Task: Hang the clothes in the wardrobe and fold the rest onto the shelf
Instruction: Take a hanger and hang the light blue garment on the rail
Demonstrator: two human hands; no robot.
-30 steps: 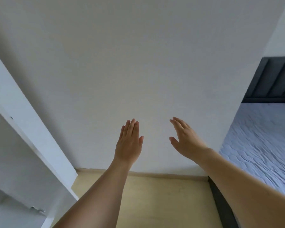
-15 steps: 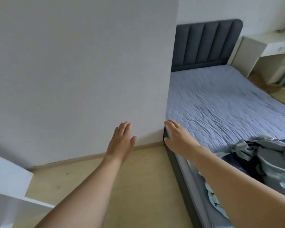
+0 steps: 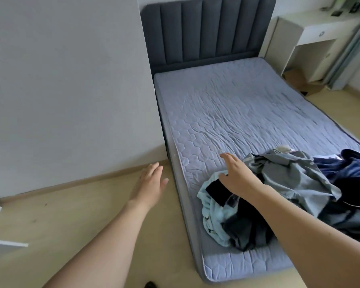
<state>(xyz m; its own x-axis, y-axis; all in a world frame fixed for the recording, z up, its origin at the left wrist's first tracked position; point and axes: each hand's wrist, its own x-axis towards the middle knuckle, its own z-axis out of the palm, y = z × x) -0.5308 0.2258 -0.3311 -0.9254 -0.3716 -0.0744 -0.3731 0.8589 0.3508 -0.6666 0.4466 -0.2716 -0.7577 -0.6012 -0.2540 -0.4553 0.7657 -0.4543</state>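
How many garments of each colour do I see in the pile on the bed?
Light blue printed garment: 1
Grey-blue shirt: 1
Navy fleece garment: 1
Black garment: at least 1; its folds hide any more
Total: at least 4

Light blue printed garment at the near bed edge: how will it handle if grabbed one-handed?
Probably floppy: the light blue garment lies crumpled. It may drag the dark clothing tangled over it. Part drapes near the mattress edge, so it could slide off.

One bed [image 3: 247, 104] with one dark headboard [image 3: 206, 30], one heap of clothes [image 3: 289, 190] at its near edge, garments too tangled to count, one white desk [image 3: 320, 32], two hands, left hand [image 3: 150, 181], right hand [image 3: 237, 175]
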